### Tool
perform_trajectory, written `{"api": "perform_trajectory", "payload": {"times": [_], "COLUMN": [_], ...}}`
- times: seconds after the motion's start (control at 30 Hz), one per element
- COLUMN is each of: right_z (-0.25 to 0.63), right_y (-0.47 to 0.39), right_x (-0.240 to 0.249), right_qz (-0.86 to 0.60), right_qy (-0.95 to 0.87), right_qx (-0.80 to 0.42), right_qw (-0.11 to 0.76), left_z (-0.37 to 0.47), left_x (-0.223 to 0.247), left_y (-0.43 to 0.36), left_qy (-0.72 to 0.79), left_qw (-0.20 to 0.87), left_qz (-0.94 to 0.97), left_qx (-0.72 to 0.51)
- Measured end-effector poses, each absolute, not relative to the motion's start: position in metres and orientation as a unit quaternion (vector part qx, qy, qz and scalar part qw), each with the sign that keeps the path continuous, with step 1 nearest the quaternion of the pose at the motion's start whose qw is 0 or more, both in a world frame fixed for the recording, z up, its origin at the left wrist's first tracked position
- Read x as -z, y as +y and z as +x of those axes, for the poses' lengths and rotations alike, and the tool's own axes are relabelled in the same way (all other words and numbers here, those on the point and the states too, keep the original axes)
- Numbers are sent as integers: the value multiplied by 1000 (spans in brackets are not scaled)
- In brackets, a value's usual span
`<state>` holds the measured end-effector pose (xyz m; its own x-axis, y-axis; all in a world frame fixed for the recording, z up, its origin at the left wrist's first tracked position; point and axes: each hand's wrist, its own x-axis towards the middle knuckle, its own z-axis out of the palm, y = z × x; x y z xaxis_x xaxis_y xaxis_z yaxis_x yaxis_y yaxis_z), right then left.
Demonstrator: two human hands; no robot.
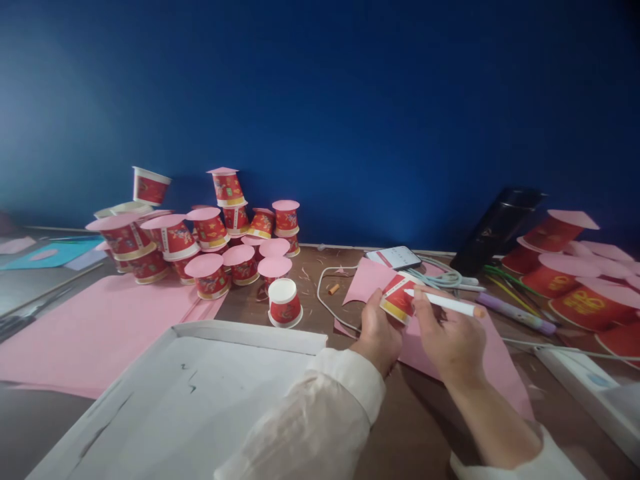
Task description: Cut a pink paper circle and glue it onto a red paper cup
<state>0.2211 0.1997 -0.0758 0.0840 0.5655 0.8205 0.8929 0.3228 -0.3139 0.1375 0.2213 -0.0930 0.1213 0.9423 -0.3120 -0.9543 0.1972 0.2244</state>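
My left hand (379,331) is closed around a red paper cup (399,298) with a white and a yellow band, held tilted above pink paper (430,353). In my right hand (450,333) a white marker (449,303) is pinched, its tip at the side of the cup. An orange cap (333,289) lies on the table to the left of the hands. Nearer the middle, an upside-down red cup (285,307) stands with its white base up.
Several red cups with pink discs (207,273) are stacked at the left, more (585,300) at the right. A white box lid (250,331) lies in front, pink sheets (95,333) left. A phone (393,257), cables and a black bottle (493,230) stand or lie behind.
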Motion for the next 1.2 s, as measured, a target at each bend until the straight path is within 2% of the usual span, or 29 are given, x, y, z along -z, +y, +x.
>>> {"api": "perform_trajectory", "payload": {"times": [0.3, 1.2], "right_z": [225, 224], "right_y": [201, 201], "right_x": [78, 75], "right_qz": [-599, -607], "right_qy": [-633, -620], "right_qx": [143, 123], "right_qw": [469, 481], "left_z": [136, 132], "left_x": [93, 94], "left_y": [221, 222], "left_qy": [154, 137], "left_qw": [763, 782], "left_qz": [-5, -23], "left_qx": [-627, -607]}}
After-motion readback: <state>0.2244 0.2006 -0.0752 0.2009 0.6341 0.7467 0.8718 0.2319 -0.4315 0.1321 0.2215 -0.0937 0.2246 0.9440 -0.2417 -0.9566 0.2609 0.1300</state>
